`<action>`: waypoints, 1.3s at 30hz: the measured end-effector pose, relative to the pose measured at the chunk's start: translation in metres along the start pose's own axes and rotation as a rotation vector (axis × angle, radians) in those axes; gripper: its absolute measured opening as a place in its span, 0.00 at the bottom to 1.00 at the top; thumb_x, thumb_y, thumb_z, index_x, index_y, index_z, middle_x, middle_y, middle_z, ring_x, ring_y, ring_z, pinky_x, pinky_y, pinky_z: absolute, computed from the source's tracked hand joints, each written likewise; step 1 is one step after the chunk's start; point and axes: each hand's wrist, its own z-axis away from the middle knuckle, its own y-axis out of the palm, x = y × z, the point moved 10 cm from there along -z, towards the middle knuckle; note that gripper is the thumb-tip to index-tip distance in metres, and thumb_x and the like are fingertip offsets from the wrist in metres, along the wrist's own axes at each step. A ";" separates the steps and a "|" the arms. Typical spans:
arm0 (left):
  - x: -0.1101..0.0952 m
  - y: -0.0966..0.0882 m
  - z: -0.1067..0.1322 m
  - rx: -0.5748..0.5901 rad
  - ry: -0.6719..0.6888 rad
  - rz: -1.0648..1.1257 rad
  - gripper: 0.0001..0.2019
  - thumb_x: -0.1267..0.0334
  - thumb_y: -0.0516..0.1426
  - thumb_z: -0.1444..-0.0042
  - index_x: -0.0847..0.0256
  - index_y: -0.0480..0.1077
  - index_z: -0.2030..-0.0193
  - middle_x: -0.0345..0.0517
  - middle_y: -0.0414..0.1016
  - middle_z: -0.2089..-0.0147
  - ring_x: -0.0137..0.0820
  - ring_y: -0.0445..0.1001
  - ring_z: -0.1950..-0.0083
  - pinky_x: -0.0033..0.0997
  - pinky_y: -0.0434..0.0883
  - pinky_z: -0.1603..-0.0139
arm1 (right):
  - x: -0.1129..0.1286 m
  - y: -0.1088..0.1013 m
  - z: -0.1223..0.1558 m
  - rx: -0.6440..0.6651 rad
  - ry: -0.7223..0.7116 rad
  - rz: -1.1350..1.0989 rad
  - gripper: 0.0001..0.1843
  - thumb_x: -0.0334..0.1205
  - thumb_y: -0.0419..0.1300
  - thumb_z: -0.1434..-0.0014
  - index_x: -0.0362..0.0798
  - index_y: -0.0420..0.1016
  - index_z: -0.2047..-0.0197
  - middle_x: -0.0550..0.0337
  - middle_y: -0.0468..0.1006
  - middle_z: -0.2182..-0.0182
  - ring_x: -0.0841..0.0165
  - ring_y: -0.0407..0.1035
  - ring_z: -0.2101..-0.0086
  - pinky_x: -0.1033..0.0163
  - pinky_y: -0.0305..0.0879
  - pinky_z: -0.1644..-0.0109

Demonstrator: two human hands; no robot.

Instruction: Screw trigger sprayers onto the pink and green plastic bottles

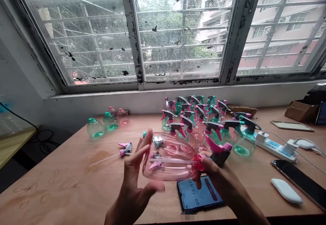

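Note:
A clear pink spray bottle [169,157] lies sideways in the air, its base to the left and a straw-like tube running inside. My right hand [211,174] is closed around its neck, beside the pink-and-black trigger head [218,150]. At the base, my left hand [139,174] is open, thumb and fingers apart; whether it touches the plastic I cannot tell. Loose trigger heads are on the table: a pink one with its tube [125,149] to the left, others visible through the held bottle.
Several spray bottles with trigger heads [189,119] crowd the table's back. Headless green bottles [96,129] and pink bottles [123,117] stand at the left. A phone with a timer [197,194] lies below my hands. To the right are a power strip [276,147], dark phone [302,181] and white case [286,190].

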 end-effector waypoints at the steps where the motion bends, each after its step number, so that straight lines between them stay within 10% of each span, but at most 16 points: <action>1: 0.000 -0.001 0.000 -0.009 -0.005 0.029 0.34 0.48 0.69 0.28 0.38 0.63 0.20 0.43 0.56 0.09 0.43 0.51 0.08 0.54 0.56 0.09 | -0.002 -0.001 0.000 -0.014 0.021 -0.004 0.25 0.62 0.74 0.31 0.52 0.86 0.70 0.62 0.84 0.77 0.64 0.77 0.78 0.55 0.77 0.59; 6: -0.018 -0.004 -0.006 0.012 0.148 -0.237 0.31 0.74 0.62 0.22 0.38 0.66 0.21 0.41 0.60 0.12 0.39 0.61 0.12 0.50 0.63 0.12 | -0.020 -0.007 -0.002 -0.080 0.198 -0.161 0.35 0.75 0.75 0.41 0.49 0.83 0.73 0.60 0.81 0.83 0.67 0.70 0.85 0.61 0.70 0.76; 12: 0.000 -0.004 -0.002 0.058 -0.006 -0.084 0.33 0.42 0.68 0.29 0.42 0.64 0.24 0.53 0.60 0.13 0.47 0.60 0.12 0.55 0.68 0.16 | -0.003 -0.013 -0.005 -0.027 0.030 -0.009 0.26 0.63 0.79 0.35 0.50 0.85 0.71 0.62 0.82 0.79 0.66 0.76 0.77 0.60 0.74 0.68; 19: -0.009 -0.006 -0.007 0.089 0.128 -0.263 0.29 0.68 0.63 0.21 0.37 0.65 0.20 0.45 0.61 0.12 0.42 0.59 0.11 0.54 0.60 0.12 | -0.021 -0.018 -0.007 -0.080 0.178 -0.080 0.30 0.68 0.72 0.31 0.50 0.79 0.69 0.63 0.79 0.82 0.67 0.70 0.82 0.63 0.66 0.76; 25: 0.030 -0.003 0.000 0.094 -0.210 0.023 0.48 0.29 0.66 0.35 0.39 0.57 0.14 0.58 0.61 0.12 0.61 0.65 0.14 0.64 0.69 0.17 | 0.025 -0.017 -0.006 -0.026 -0.191 0.379 0.18 0.57 0.82 0.39 0.51 0.90 0.63 0.57 0.89 0.70 0.58 0.82 0.69 0.58 0.77 0.63; 29: 0.042 0.010 0.005 0.045 -0.354 0.221 0.39 0.35 0.66 0.30 0.36 0.64 0.16 0.55 0.69 0.16 0.58 0.83 0.29 0.54 0.87 0.35 | 0.048 -0.016 0.013 -0.055 -0.492 0.567 0.15 0.48 0.83 0.40 0.59 0.92 0.51 0.59 0.92 0.64 0.56 0.84 0.68 0.56 0.78 0.61; 39: 0.022 0.025 -0.001 -0.078 -0.024 0.079 0.37 0.39 0.73 0.35 0.34 0.67 0.24 0.52 0.67 0.24 0.53 0.72 0.23 0.53 0.84 0.31 | 0.000 -0.028 -0.023 -0.023 -0.068 0.193 0.23 0.60 0.77 0.35 0.49 0.82 0.65 0.65 0.78 0.80 0.71 0.63 0.82 0.68 0.56 0.80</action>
